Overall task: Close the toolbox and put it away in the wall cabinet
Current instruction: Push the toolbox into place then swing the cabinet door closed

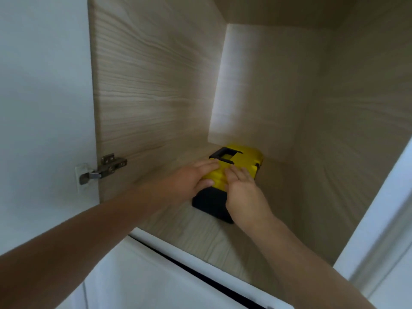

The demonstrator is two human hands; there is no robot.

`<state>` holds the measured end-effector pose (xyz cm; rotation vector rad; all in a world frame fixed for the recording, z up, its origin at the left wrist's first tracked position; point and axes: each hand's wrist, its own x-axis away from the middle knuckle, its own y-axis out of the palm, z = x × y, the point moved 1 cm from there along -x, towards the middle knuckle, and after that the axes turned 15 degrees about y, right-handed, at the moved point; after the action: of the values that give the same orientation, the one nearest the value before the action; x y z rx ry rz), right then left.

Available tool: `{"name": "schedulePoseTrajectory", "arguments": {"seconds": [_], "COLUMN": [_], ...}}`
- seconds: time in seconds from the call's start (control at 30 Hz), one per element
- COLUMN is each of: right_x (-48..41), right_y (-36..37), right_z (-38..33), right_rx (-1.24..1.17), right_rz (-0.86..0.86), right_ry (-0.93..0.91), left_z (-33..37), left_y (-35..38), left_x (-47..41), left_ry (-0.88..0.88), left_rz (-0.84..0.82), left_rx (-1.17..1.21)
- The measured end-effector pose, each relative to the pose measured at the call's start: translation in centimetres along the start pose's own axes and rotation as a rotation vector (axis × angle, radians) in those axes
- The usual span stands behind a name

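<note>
- No brand, label or writing can be read on the yellow-lidded, black-bodied plastic toolbox (231,175).
- It stands lid shut on the floor of the pale wood-grain wall cabinet (156,85), long axis running from the front opening toward the back panel, black handle (224,155) on top.
- Left hand (196,177): fingers flat on the lid, thumb on the near end.
- Right hand (243,190): fingers spread flat on the lid, gripping nothing.

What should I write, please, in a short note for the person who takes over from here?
Left hand: flat on the toolbox lid, fingers spread, not gripping.
Right hand: on the lid's near right edge, also resting on it.
Toolbox: lid down, handle folded flat, standing on the cabinet floor, well inside, near the back wall.
Done: toolbox looks closed and is in the cabinet.
Left: let go, withdraw both hands, shut the cabinet door by the hinge. Latches are not clearly visible, so check them.
</note>
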<state>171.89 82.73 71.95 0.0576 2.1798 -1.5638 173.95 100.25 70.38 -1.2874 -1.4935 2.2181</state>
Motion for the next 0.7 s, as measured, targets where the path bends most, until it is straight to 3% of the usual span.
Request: {"name": "schedulePoseTrajectory", "arguments": {"seconds": [0.3, 0.47, 0.53, 0.6, 0.7], "right_x": [-4.4, -3.7, -2.6, -0.8, 2.6], "right_y": [1.4, 0.1, -0.7, -1.4, -3.0], "right_z": [1.6, 1.9, 1.2, -0.5, -4.6], "right_rx": [-0.041, 0.025, 0.066, 0.050, -0.018], "right_rz": [-0.010, -0.077, -0.053, -0.020, 0.035], "right_ry": [0.065, 0.095, 0.099, 0.030, -0.187], "left_z": [-1.9, 2.5, 4.5, 6.5, 10.2], "left_y": [1.6, 0.3, -1.5, -4.2, -8.8], "left_x": [-3.3, 0.8, 3.7, 6.6, 10.6], "left_ry": [-0.093, -0.327, -0.416, -0.547, -0.710], "left_rz": [0.004, 0.130, 0.112, 0.088, 0.206], "left_rx": [-0.015, 0.156, 0.108, 0.022, -0.067]}}
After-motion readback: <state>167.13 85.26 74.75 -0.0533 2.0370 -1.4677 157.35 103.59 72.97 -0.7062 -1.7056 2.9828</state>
